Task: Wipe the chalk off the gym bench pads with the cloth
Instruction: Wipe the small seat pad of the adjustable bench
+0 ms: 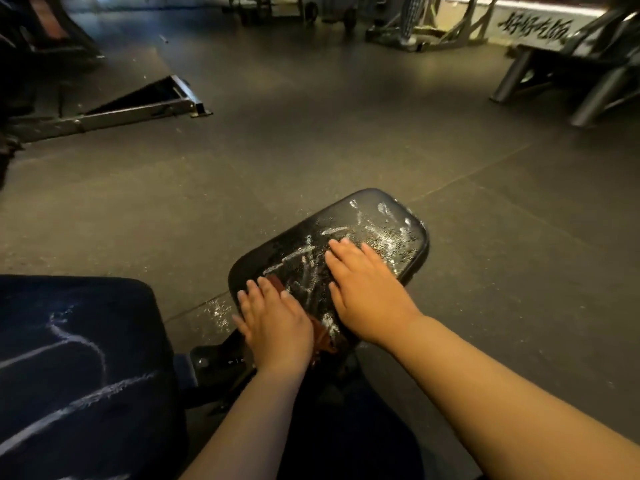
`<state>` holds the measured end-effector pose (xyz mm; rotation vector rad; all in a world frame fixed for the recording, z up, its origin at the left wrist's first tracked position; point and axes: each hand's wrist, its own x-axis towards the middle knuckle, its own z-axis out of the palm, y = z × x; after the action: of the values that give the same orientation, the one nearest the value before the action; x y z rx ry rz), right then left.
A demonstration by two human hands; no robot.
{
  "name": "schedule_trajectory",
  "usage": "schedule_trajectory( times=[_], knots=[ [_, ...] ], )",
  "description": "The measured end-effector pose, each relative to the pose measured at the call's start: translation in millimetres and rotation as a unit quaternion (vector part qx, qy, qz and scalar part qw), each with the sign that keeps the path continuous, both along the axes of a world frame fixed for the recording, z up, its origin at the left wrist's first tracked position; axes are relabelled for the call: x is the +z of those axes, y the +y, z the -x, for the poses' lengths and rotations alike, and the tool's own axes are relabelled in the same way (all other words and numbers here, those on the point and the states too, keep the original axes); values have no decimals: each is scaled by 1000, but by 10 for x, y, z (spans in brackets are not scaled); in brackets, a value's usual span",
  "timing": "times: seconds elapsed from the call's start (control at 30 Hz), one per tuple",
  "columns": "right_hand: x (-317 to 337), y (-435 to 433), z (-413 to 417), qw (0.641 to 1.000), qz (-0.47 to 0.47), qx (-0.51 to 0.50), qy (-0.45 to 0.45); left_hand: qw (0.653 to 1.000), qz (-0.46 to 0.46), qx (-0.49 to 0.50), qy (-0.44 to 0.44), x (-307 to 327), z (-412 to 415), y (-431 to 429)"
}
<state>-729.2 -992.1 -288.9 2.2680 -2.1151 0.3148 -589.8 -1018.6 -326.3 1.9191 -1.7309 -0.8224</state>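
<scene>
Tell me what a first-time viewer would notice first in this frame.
White chalk smears across the small black pad at centre, with both hands laid flat on it: the left hand presses a reddish-brown cloth at the near edge, the right hand rests bare beside it. At lower left, a dark blue pad carries long chalk streaks.

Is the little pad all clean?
No, white chalk smears cover much of the pad.

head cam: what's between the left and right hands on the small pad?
Head view: a strip of the pad streaked with chalk. The reddish cloth pokes out from under the left hand toward the right hand.
</scene>
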Motion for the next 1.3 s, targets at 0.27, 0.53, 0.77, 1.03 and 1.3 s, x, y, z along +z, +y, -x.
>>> schedule_trajectory(
  times=[0.27,0.53,0.77,1.03,1.3],
  knots=[
    [-139,6,74,996,77,-6,-51,992,51,-84,-75,9,75,130],
    [-23,-25,118,990,51,-11,-134,994,58,-59,-70,168,496,-302],
    [45,-39,146,987,45,3,-152,985,116,-122,-39,-70,322,-293],
    [-1,-40,280,994,76,-27,-75,976,145,-160,-28,110,585,-72],
    [-136,-69,268,996,68,-40,-35,995,95,-7,25,39,388,-293]
  ],
)
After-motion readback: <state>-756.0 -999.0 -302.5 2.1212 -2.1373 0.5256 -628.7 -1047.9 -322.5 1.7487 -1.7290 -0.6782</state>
